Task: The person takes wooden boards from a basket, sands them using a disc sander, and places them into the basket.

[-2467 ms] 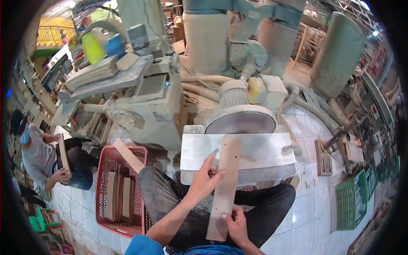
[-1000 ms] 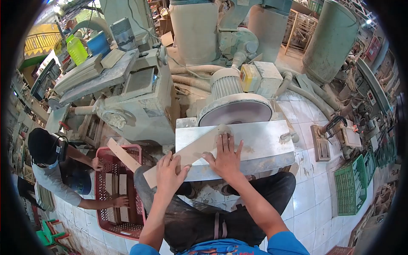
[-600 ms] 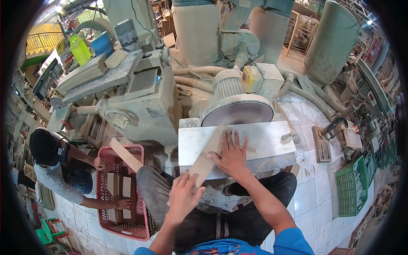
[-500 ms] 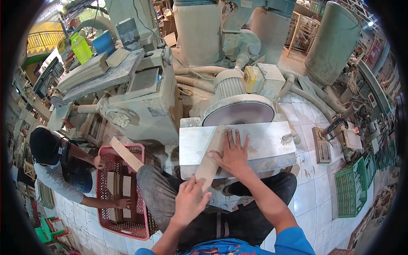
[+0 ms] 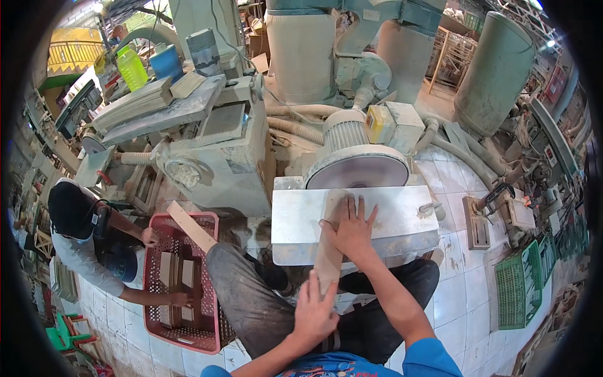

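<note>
A narrow wooden board (image 5: 331,254) lies on the pale metal work table (image 5: 402,217) of a disc sander, its rounded far end against or very close to the grey sanding disc (image 5: 358,171). My right hand (image 5: 353,234) rests flat on the board and table, fingers spread, thumb across the board. The board's near end sticks out past the table edge towards me. There my left hand (image 5: 313,319) grips it, fingers on top; its underside is hidden.
At left, a co-worker (image 5: 85,235) reaches into a red plastic crate (image 5: 151,276) holding several boards. Another board (image 5: 190,227) leans across the crate's corner beside my knee. A dusty machine (image 5: 220,160) stands behind it. Green crates (image 5: 512,292) and a clamp (image 5: 496,195) are at right.
The board has swung from a slant to nearly straight towards the disc. My left hand has moved right and nearer to me with its end; my right hand has shifted slightly right.
</note>
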Action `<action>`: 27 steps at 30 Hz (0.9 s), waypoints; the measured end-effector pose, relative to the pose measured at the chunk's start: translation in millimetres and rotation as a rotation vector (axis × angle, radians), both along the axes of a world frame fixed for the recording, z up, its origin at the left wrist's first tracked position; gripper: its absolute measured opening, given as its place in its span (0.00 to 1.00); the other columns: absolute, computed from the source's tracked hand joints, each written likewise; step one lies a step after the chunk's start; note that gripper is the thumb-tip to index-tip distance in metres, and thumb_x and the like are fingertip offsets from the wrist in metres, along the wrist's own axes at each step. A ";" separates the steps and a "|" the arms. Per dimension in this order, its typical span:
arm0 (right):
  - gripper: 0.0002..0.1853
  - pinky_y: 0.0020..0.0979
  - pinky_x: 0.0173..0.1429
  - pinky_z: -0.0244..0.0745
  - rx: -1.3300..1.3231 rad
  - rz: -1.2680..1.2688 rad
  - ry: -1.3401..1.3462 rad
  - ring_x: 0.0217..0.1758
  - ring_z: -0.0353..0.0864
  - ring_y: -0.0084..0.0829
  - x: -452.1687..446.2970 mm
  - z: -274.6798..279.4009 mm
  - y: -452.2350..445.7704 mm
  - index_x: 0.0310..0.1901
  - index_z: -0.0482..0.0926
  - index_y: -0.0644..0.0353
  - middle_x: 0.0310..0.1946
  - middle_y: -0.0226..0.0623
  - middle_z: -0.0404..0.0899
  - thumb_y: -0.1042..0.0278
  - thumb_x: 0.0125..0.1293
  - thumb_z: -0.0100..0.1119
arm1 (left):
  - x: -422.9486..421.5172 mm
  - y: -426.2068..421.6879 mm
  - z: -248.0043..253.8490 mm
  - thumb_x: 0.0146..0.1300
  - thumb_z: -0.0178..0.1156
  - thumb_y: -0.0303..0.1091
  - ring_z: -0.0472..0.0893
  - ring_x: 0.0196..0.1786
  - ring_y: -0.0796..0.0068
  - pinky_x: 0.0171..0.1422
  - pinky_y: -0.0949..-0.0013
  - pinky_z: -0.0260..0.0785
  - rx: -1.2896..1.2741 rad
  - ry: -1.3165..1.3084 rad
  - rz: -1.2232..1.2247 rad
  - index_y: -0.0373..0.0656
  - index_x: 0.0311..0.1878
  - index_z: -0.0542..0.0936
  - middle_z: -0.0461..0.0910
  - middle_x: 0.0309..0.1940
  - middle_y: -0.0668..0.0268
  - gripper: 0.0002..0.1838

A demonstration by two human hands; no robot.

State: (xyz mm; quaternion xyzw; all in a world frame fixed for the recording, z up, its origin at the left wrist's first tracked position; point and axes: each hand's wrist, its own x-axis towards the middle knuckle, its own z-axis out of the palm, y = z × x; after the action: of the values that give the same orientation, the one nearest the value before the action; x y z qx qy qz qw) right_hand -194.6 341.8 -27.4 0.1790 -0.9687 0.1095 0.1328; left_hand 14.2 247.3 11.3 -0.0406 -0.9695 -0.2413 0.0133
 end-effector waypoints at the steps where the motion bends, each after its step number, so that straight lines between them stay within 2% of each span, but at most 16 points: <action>1: 0.45 0.73 0.76 0.26 -0.019 -0.046 0.017 0.80 0.50 0.56 4.0 -1.1 1.2 0.70 0.66 0.70 0.73 0.52 0.63 0.34 0.66 0.53 | 2.2 -15.0 -1.3 0.48 0.68 0.32 0.65 0.66 0.32 0.70 0.45 0.64 0.039 0.040 0.006 0.44 0.70 0.70 0.57 0.70 0.32 0.41; 4: 0.41 0.76 0.73 0.29 -0.088 -0.046 0.065 0.78 0.54 0.58 18.3 -9.8 4.0 0.68 0.69 0.66 0.70 0.53 0.65 0.38 0.65 0.57 | -1.8 -69.5 -4.3 0.46 0.64 0.28 0.66 0.66 0.34 0.71 0.44 0.63 0.086 0.064 0.123 0.42 0.70 0.69 0.59 0.70 0.35 0.41; 6: 0.40 0.76 0.73 0.30 -0.070 -0.068 0.070 0.77 0.55 0.58 23.8 -10.2 2.0 0.67 0.70 0.64 0.70 0.54 0.65 0.38 0.65 0.57 | -16.1 -112.2 5.8 0.46 0.63 0.26 0.68 0.67 0.40 0.70 0.45 0.64 0.116 -0.004 0.088 0.41 0.69 0.71 0.65 0.68 0.39 0.40; 7: 0.39 0.76 0.73 0.30 -0.055 -0.090 0.075 0.76 0.55 0.58 27.7 -9.9 0.4 0.67 0.70 0.63 0.69 0.55 0.65 0.38 0.65 0.57 | -24.0 -132.9 6.0 0.46 0.63 0.26 0.69 0.66 0.43 0.71 0.46 0.64 0.034 0.038 0.027 0.42 0.68 0.72 0.68 0.66 0.42 0.38; 8: 0.39 0.76 0.73 0.30 -0.055 -0.092 0.072 0.76 0.55 0.58 30.5 -8.8 -2.2 0.67 0.70 0.63 0.69 0.55 0.65 0.38 0.65 0.57 | -34.2 -150.6 4.7 0.46 0.62 0.25 0.70 0.66 0.46 0.71 0.47 0.64 -0.049 0.083 -0.036 0.43 0.67 0.73 0.71 0.65 0.45 0.37; 11: 0.41 0.76 0.73 0.30 -0.080 -0.090 0.081 0.76 0.56 0.59 33.1 -8.2 -14.3 0.68 0.69 0.65 0.69 0.59 0.65 0.37 0.65 0.56 | -64.9 -180.7 9.1 0.47 0.61 0.23 0.71 0.66 0.48 0.71 0.49 0.63 -0.037 0.097 -0.022 0.46 0.65 0.75 0.74 0.64 0.49 0.35; 15: 0.44 0.76 0.73 0.29 -0.113 -0.118 0.103 0.77 0.54 0.62 29.6 -18.2 -28.6 0.69 0.67 0.69 0.69 0.65 0.63 0.34 0.66 0.54 | -94.1 -206.9 -9.4 0.47 0.60 0.22 0.70 0.68 0.49 0.72 0.50 0.62 -0.033 0.135 -0.061 0.49 0.64 0.77 0.72 0.68 0.54 0.35; 19: 0.49 0.75 0.74 0.26 -0.072 -0.145 0.048 0.79 0.50 0.64 21.5 -19.5 -36.8 0.70 0.64 0.74 0.70 0.69 0.61 0.30 0.66 0.49 | -90.0 -206.5 -13.5 0.47 0.61 0.23 0.69 0.68 0.48 0.73 0.49 0.61 0.021 0.143 -0.045 0.49 0.62 0.78 0.72 0.69 0.55 0.33; 24: 0.51 0.74 0.75 0.25 -0.059 -0.120 0.021 0.80 0.48 0.63 18.6 -14.2 -34.0 0.70 0.63 0.76 0.70 0.70 0.61 0.28 0.66 0.48 | -60.8 -177.4 -1.0 0.50 0.69 0.33 0.68 0.68 0.48 0.72 0.46 0.59 0.026 0.103 0.033 0.49 0.61 0.79 0.70 0.70 0.52 0.30; 25: 0.52 0.74 0.75 0.24 -0.064 -0.114 0.017 0.80 0.47 0.62 17.7 -12.5 -34.3 0.69 0.64 0.77 0.70 0.71 0.61 0.28 0.66 0.48 | -54.6 -172.6 -1.2 0.51 0.71 0.37 0.69 0.68 0.46 0.72 0.47 0.60 0.009 0.109 0.028 0.48 0.61 0.79 0.70 0.69 0.49 0.30; 27: 0.52 0.73 0.75 0.24 -0.055 -0.117 0.005 0.80 0.47 0.62 15.6 -9.3 -34.3 0.69 0.64 0.78 0.70 0.71 0.61 0.27 0.65 0.48 | -43.4 -162.3 5.8 0.52 0.71 0.37 0.69 0.68 0.44 0.72 0.48 0.61 0.036 0.097 0.014 0.48 0.62 0.79 0.69 0.69 0.46 0.30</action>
State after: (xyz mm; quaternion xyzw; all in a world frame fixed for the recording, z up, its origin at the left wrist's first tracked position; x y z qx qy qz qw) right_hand -179.0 307.5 -36.7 0.1186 -0.9737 0.1277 0.1465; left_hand -29.2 85.1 17.2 -0.0452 -0.9635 -0.2564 0.0629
